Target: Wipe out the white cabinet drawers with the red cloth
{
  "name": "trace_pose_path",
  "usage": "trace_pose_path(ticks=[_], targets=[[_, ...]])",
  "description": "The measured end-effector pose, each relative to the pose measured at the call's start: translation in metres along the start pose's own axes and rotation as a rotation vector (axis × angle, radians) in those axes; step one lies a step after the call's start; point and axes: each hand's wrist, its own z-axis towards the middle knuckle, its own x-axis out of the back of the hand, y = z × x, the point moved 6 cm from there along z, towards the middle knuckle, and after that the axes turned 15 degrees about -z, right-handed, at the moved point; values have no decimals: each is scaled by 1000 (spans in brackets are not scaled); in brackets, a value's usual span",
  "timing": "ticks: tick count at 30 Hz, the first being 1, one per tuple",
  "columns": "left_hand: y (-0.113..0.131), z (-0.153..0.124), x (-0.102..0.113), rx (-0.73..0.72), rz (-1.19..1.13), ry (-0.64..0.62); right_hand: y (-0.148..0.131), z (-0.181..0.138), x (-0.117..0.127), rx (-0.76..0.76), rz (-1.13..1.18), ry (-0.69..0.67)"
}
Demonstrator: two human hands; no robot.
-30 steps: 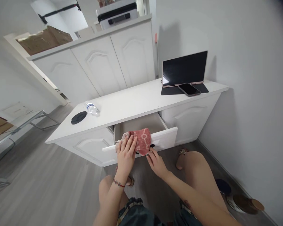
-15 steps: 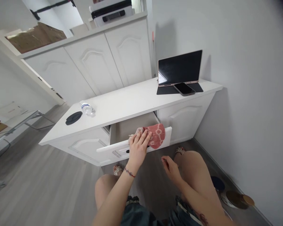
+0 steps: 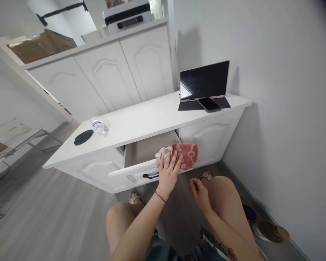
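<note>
My left hand (image 3: pixel 168 174) presses a red-and-white patterned cloth (image 3: pixel 188 154) over the top edge and face of a pulled-out drawer front (image 3: pixel 133 174). Its fingers lie over the cloth, and the cloth's right end spreads past the fingertips, over the right end of the drawer front. Left of the hand, a black handle (image 3: pixel 150 176) shows on the drawer face. The drawer's bare inside (image 3: pixel 148 146) is visible behind the front. Beside my right knee hangs my right hand (image 3: pixel 200 194), with loosely curled fingers and nothing visible in them.
The white cabinet top (image 3: pixel 136 117) carries a tablet (image 3: pixel 203 81) with a phone (image 3: pixel 209 104) before it, a clear plastic bottle (image 3: pixel 99 127) and a dark flat item (image 3: pixel 83 137). A wall (image 3: pixel 282 108) bounds the right side. Round-lidded containers (image 3: pixel 268 232) stand on the floor at right.
My left hand and the cloth have slid to the right along the drawer front, uncovering more of the black handle. My right hand has shifted slightly right. The drawer stays pulled out.
</note>
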Motion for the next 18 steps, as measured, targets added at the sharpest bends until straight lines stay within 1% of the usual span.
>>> trace_pose_path(ticks=[3,7,9,12,15,18], targets=[[3,-6,-9,-33,22,40,3,0,3,-16,8,29],[7,-11,-16,-111,-3,103,10,1,6,-54,20,66],[8,-12,-19,-125,3,108,12,2,7,-54,11,82],[10,-12,-26,-143,37,62,12,2,8,-47,-16,98],[13,-14,-35,-181,55,-25,12,2,11,-47,-31,114],[15,-18,-45,-216,56,-114,16,2,15,-78,-34,142]])
